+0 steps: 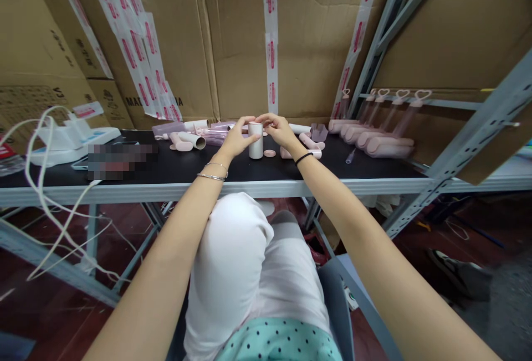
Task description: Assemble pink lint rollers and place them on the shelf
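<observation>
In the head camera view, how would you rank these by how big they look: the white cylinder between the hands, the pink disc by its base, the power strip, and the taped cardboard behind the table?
Largest to smallest:
1. Taped cardboard
2. Power strip
3. White cylinder
4. Pink disc

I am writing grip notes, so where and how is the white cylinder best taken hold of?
Grip the white cylinder around its side wall, probably best from the left, where the left hand is: it stands upright with straight, rounded sides, and the right hand occupies its upper right.
</observation>
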Tool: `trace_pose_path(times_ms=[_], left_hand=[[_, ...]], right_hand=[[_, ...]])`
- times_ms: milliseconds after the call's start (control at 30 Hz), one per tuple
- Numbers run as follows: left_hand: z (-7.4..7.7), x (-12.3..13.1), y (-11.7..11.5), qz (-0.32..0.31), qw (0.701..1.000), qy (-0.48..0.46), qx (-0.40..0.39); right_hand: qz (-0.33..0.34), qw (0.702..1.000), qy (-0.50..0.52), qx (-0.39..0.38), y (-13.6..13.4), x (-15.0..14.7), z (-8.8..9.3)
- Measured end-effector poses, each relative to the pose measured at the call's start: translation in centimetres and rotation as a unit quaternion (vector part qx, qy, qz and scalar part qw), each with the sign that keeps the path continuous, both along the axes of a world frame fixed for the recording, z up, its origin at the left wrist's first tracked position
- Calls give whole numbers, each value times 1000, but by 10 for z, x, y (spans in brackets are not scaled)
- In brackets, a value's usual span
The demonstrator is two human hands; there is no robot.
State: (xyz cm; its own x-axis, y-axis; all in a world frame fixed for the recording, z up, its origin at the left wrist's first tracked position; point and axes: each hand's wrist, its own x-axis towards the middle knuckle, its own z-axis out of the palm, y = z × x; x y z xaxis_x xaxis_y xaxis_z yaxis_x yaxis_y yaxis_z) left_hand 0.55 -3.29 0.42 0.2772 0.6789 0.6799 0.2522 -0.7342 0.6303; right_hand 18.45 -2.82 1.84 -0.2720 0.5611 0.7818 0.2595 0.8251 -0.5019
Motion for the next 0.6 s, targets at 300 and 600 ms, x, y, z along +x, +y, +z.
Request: trace_pose_path(times_ms=[300, 600], left_hand=[[1, 1, -5, 12, 1000, 0, 6], [4, 0, -11, 50, 998, 32, 8]], right_hand=[[5, 1000, -13, 19, 0, 2, 3], [-105, 992, -11, 67, 0, 5, 3]])
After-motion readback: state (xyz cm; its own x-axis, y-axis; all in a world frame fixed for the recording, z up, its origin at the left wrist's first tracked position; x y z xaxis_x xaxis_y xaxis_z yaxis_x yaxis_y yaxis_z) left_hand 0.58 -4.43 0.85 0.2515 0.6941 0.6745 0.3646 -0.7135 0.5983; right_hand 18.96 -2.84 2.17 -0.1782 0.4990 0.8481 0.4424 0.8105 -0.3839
